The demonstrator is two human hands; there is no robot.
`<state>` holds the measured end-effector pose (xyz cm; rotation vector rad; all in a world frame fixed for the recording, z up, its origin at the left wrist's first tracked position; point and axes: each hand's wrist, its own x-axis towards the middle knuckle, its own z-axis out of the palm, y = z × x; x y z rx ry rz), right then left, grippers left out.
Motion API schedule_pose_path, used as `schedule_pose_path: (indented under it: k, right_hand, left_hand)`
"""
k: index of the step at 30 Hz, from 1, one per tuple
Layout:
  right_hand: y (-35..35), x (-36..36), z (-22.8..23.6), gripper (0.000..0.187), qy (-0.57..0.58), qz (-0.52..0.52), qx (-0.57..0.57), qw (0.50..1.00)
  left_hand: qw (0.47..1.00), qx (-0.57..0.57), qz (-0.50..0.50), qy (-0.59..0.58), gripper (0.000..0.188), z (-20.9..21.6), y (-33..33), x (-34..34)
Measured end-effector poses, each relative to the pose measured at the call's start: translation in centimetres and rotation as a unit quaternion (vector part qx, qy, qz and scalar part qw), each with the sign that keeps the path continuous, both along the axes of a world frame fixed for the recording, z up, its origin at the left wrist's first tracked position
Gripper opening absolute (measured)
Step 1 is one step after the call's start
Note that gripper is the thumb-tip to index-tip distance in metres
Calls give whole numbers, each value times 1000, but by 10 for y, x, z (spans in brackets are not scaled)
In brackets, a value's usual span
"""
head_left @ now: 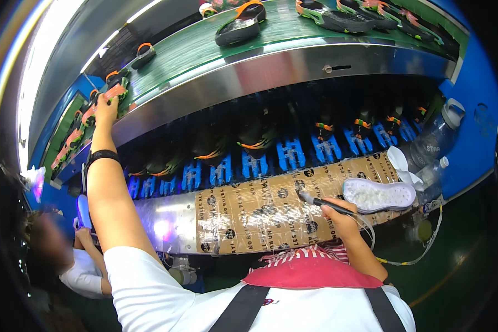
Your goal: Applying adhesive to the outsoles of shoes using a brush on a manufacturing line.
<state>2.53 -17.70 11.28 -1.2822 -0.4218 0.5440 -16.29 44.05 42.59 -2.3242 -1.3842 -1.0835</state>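
My left arm stretches to the far left, where my left hand (106,109) has its fingers closed on a pink, black and green shoe sole (117,91) at the green conveyor belt's near edge. My right hand (342,219) grips a brush (316,201) by its black handle, its tip over the cardboard-covered bench (254,213). From the brush a thin clear tube (372,235) runs back past my wrist. Just right of that hand a white shoe sole (379,195) lies with its hollow side up, whitish inside.
More soles (240,25) ride the green belt (196,52) above. Under its metal edge, dark shoes (254,135) sit on a row of blue holders (290,155). Clear bottles (438,133) stand at the bench's right end. A co-worker (86,271) is at the lower left.
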Motion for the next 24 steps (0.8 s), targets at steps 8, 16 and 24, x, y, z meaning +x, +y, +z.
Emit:
schedule_pose_path:
  k: [8,16,24]
  right_hand:
    - [2,-5,6,27,11,17,1,1000]
    - [-3,-8,12,28,-42,-57,9,997]
    - [-12,-12,22,25,-188,-76,6,979]
  left_hand:
    - [949,-97,-275,-117,14,36,-43,-18]
    - [766,262,-308,-499,17,-17,-249,-36]
    - [452,-353,-388,-722,66,-84,-241,-30]
